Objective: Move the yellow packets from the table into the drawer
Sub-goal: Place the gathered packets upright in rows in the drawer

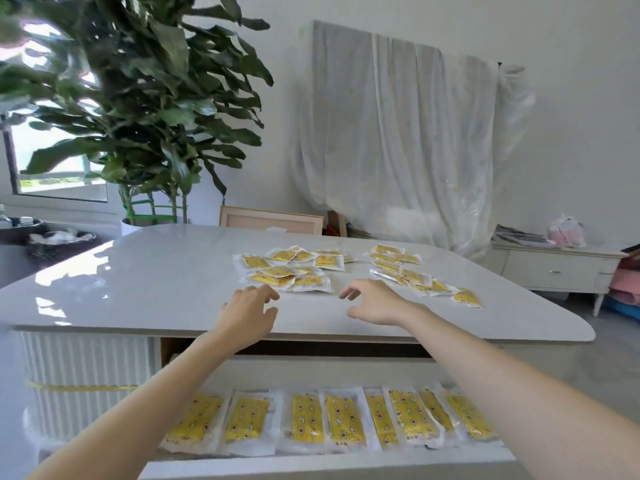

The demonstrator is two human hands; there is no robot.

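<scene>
Several yellow packets in clear wrappers lie on the white table (156, 271) in two loose heaps, one heap in the middle (287, 268) and one heap to the right (412, 271). Below the table's front edge the drawer (311, 462) stands pulled out, with a row of several yellow packets (332, 420) lying side by side in it. My left hand (247, 315) hovers over the table just short of the middle heap, fingers loosely spread, holding nothing. My right hand (375, 301) hovers between the heaps, fingers relaxed and empty.
A big leafy plant (138, 109) in a white pot stands behind the table's far left. A wooden frame (270, 220) leans behind the table. A draped white sheet (408, 140) hangs on the wall. A low white cabinet (554, 268) stands at right.
</scene>
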